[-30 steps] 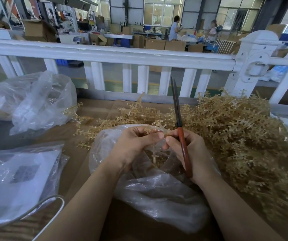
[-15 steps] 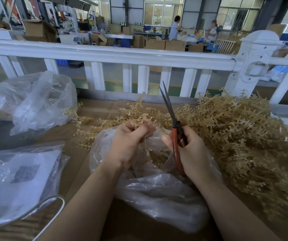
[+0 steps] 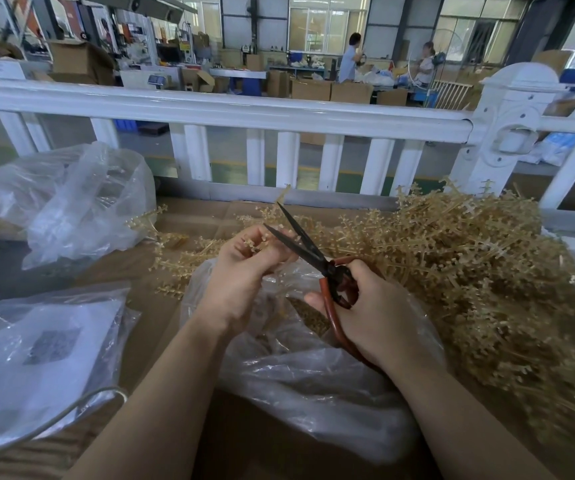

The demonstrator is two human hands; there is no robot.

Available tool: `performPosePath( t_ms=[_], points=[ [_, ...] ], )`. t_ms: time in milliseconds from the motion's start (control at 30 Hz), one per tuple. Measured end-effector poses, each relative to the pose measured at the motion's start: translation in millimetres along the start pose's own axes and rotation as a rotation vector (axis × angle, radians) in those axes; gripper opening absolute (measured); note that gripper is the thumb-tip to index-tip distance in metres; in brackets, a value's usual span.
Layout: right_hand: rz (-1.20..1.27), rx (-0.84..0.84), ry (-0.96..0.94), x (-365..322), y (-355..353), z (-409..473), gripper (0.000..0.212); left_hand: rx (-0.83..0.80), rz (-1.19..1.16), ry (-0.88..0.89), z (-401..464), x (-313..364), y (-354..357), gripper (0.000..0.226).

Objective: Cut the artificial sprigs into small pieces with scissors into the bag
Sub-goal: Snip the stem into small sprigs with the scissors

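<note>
Low in the frame's centre lay the clear bag (image 3: 307, 386). Above it the right hand (image 3: 376, 313) gripped the scissors (image 3: 317, 261), blades now tilted left and spread wider; the left hand (image 3: 244, 268) pinched what seemed a sprig (image 3: 253, 244). The sprig heap (image 3: 469, 271) crowded the right; the white railing (image 3: 210, 109) stood beyond.

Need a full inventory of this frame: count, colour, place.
Red-handled scissors: 1, dark blades open, in right hand.
Tan artificial sprig: 1, pinched in left hand, by the blades.
Pile of tan artificial sprigs: 1, right of the bag.
Clear plastic bag: 1, under both hands.
Other clear plastic bags: 2, far left and near left.
White railing: 1, behind the table.
Brown cardboard-covered table: 1.
Left hand: holds sprig.
Right hand: grips scissors.
</note>
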State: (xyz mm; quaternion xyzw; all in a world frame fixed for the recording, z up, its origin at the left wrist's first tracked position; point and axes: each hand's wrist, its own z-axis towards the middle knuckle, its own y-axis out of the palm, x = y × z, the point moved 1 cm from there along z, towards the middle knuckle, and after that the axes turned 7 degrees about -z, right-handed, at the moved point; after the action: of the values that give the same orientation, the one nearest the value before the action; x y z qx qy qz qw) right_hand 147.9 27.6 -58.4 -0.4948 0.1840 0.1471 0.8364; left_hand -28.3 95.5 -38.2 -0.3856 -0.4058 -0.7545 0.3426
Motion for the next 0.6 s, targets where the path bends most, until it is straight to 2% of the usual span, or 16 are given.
performPosePath(
  t_ms=[200, 333, 400, 600],
  points=[
    [-0.028, -0.017, 0.0, 1, 2, 0, 0.057, -0.057, -0.02, -0.022, 0, 0, -5, 0.012],
    [-0.052, -0.012, 0.003, 0, 1, -1, 0.061, -0.112, 0.022, -0.032, 0, 6, -8, 0.01],
    [-0.075, 0.003, 0.002, -1, -1, -1, 0.062, -0.116, 0.052, -0.046, -1, 8, -8, 0.015],
    [-0.146, 0.007, -0.002, -4, -3, -1, 0.065, -0.117, 0.103, -0.102, -2, 11, -7, 0.011]
  ],
)
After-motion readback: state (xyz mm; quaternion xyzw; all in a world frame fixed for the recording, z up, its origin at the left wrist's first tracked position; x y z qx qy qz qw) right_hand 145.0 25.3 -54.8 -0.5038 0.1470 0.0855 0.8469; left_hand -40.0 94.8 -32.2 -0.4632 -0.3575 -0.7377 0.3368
